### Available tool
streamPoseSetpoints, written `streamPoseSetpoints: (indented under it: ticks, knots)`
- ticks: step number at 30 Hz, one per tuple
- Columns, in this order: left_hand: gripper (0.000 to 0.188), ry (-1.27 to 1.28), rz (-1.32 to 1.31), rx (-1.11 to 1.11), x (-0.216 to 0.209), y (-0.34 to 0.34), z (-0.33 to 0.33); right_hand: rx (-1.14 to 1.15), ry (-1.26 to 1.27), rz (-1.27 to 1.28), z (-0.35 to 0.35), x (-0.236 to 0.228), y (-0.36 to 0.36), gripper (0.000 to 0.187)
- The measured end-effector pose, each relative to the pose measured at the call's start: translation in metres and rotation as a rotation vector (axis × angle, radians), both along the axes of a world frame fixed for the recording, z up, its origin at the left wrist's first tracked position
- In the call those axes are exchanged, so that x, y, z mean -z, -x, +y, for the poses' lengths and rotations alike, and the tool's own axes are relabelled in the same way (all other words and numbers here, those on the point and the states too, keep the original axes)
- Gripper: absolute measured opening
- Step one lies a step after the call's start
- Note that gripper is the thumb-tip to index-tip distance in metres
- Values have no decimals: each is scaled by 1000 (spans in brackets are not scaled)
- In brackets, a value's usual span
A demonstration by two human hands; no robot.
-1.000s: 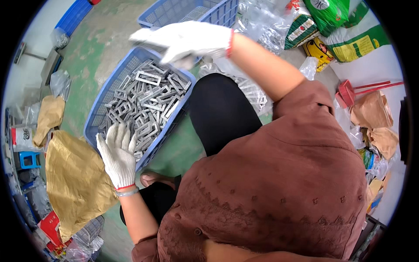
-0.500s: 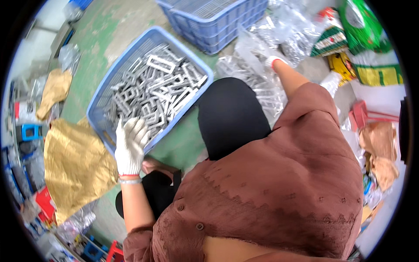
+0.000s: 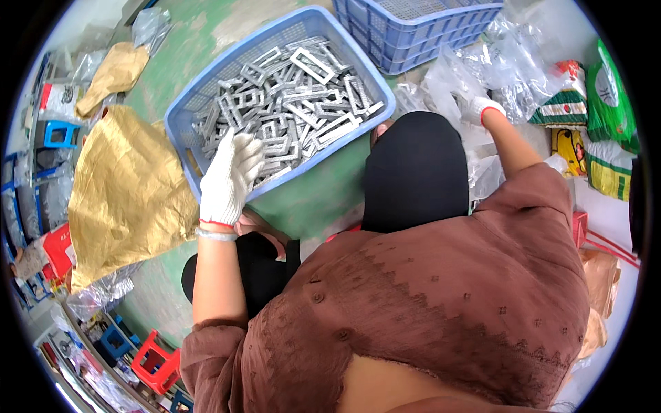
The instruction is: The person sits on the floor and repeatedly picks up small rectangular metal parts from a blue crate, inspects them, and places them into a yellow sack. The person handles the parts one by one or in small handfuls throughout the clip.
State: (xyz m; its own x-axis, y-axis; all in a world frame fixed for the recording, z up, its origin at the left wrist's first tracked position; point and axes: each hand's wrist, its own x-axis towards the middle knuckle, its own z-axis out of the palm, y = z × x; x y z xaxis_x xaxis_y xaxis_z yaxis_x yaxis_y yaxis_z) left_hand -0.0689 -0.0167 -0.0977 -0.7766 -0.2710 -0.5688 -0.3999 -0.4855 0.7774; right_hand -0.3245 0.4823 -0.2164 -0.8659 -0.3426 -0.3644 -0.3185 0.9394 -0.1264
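My left hand (image 3: 231, 168), in a white knitted glove, is over the near left edge of a blue plastic basket (image 3: 289, 189). Its fingers are loosely spread, with nothing visible in them. Many grey rectangular frame-shaped parts (image 3: 289, 103) lie jumbled inside the basket. Off to the right, my right hand (image 3: 480, 110), gloved in white too, is among crumpled clear plastic bags (image 3: 485, 144). Its fingers are turned away and blend into the plastic, so their grip does not show.
Behind stands another blue crate (image 3: 413, 34). Gold-coloured sheeting (image 3: 127, 199) lies left of the basket, with brown paper (image 3: 113, 76) beyond. Green and yellow sacks (image 3: 609, 110) are far right. At lower left are a red stool (image 3: 155, 361) and cluttered shelves.
The whole view has shifted, so the basket appears higher and farther right. My right hand has drawn slightly nearer to me among the plastic. My left hand stays by the basket edge.
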Motion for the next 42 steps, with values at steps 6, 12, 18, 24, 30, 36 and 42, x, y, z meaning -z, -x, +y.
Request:
streamPoseSetpoints:
  ticks: [6, 12, 18, 24, 30, 36, 42]
  knots:
    - [59, 7, 139, -124, -11, -11, -31, -217, -80, 132, -162, -135, -4, 48]
    - [55, -34, 208, -179, -37, -20, -38, -710, -72, -55, -336, -147, -51, 62]
    - [45, 66, 337, -102, -44, -33, -42, -703, -47, -389, -418, -38, -118, 87]
    - [42, 121, 342, -107, -42, -49, -51, -648, -101, -287, -426, -14, -153, 98]
    - [44, 101, 299, -149, -44, -47, -56, -783, -69, -386, -423, -21, -133, 95]
    - [45, 160, 264, -173, -32, -51, -59, -399, 346, -849, -409, -70, -106, 78]
    - [48, 35, 184, -346, -48, -37, -47, -454, 773, -1036, -389, -151, -103, 64]
